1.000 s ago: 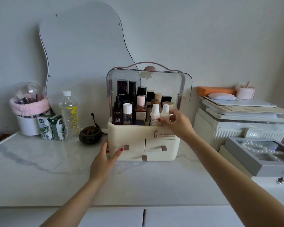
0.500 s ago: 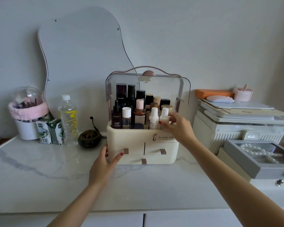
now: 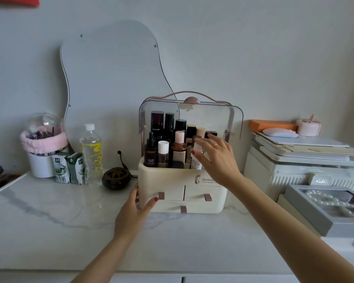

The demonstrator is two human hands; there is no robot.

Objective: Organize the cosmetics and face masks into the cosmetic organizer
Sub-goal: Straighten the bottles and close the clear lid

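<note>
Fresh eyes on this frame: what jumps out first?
The cream cosmetic organizer at the centre of the marble counter, clear lid raised, top tray packed with upright bottles. The right hand reaches in among the front-right bottles; the left hand braces the lower left corner. A wavy mirror leans behind.

Materials and finishes on the marble-look counter [image 3: 49, 231].

The counter is smooth, pale stone with grey veining and a soft sheen. The cosmetic organizer [image 3: 172, 180] has a matt cream plastic body, and its raised lid [image 3: 213, 115] is clear, glossy, smoke-tinted plastic. The bottles [image 3: 164, 154] inside look like glossy dark glass or plastic with smooth white and pink caps. Toward the counter's left edge stand a clear plastic water bottle [image 3: 91, 154], printed paper cartons [image 3: 70, 168], a fluffy pink cloth band [image 3: 43, 139] and a dark, dull perforated ball [image 3: 116, 177]. At the right edge, glossy pearls [image 3: 327, 201] lie in a matt grey box [image 3: 307, 217].
</note>
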